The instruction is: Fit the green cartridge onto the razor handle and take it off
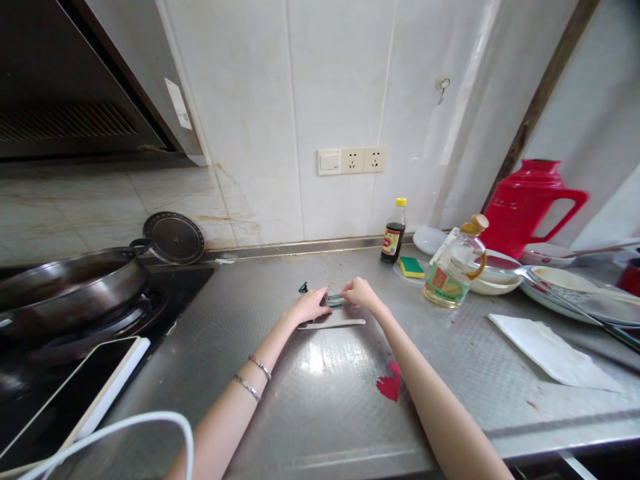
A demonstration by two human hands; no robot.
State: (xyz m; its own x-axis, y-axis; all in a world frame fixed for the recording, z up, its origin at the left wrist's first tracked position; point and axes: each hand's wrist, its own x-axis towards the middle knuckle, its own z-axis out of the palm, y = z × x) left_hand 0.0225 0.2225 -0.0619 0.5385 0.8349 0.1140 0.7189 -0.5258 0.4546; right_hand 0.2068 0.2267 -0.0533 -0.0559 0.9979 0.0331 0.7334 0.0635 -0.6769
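My left hand [311, 307] rests low over the steel counter, fingers closed around the left end of a small clear, green-edged piece [335, 301]. At its right end, my right hand [361, 294] pinches the same piece. Its kind is too small and too covered by fingers to make out. Just in front of both hands lies a slim pale stick-like handle [340, 324], flat on the counter. Beyond the left hand sits a small dark green piece [303, 287].
A pan [75, 283] stands on the stove at left, near a phone-like slab [70, 400] and white cable [150, 417]. At right are a sauce bottle [393, 233], sponge [411, 267], oil jug [450, 277], red thermos [525, 207], dishes and white paper [550, 350].
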